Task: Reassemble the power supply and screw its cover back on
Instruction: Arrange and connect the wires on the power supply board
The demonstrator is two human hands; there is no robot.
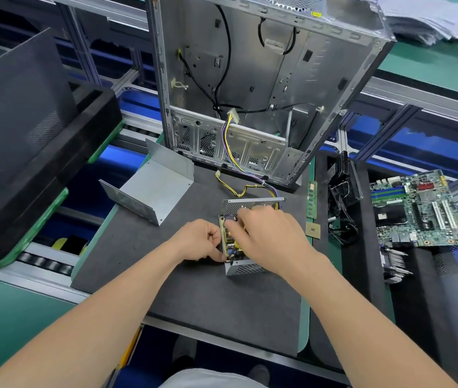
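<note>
The open power supply (243, 268) sits mid-mat, a grey perforated metal base with its circuit board (229, 242) exposed. My left hand (198, 240) pinches the board's left edge near the front corner. My right hand (267, 236) lies over the board from the right, fingers curled down onto its components. The bent grey metal cover (152, 189) lies apart, upside down, at the mat's back left. Yellow, purple and black wires (246, 189) run from the supply up to the computer case. No screws or screwdriver are visible.
An open computer case (250, 79) stands behind the supply. A RAM stick (311, 200) and a CPU chip (313, 230) lie at the mat's right edge. A motherboard (418, 208) and heatsink (393, 264) sit at right. Black trays (26, 141) rest on the conveyor at left.
</note>
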